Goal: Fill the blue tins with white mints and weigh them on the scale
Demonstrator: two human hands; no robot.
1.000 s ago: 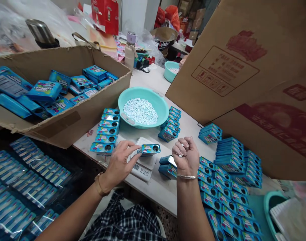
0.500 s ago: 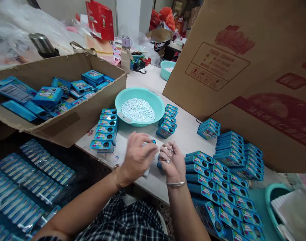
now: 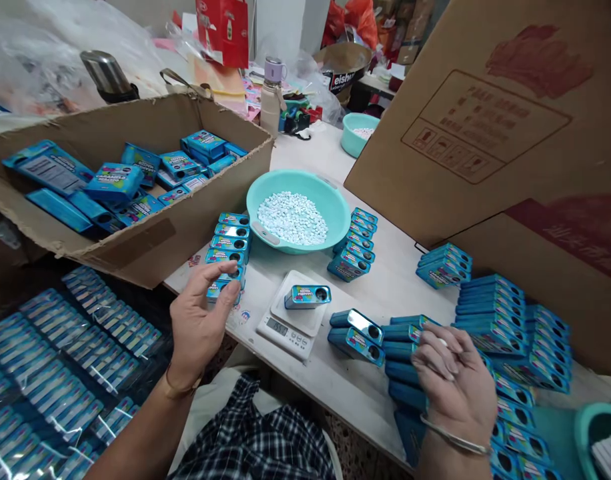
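Observation:
My left hand (image 3: pixel 203 320) is beside the front of a row of blue tins (image 3: pixel 228 257), thumb and forefinger apart, with nothing visible between them. My right hand (image 3: pixel 458 377) is curled over the tins at the right, and a small white candy piece (image 3: pixel 442 342) shows among its closed fingers. On the white digital scale (image 3: pixel 288 333) stands one blue tin (image 3: pixel 308 295) with a round dark opening on top; the scale's display is lit. Beyond it, a turquoise basin (image 3: pixel 338 220) holds many small white candies (image 3: pixel 293 219). Two tins (image 3: pixel 356 335) stand right of the scale.
A cardboard box (image 3: pixel 130 250) of jumbled blue tins stands at the left. Plastic-wrapped tins (image 3: pixel 70 360) lie below it. More tins stand behind the basin's right side (image 3: pixel 354 247) and in stacks (image 3: pixel 490 317) by a large carton (image 3: pixel 485 127).
My hands have moved apart: the left toward the left row of tins, the right over the tins at the right. The scale and its tin now show fully. The view has shifted.

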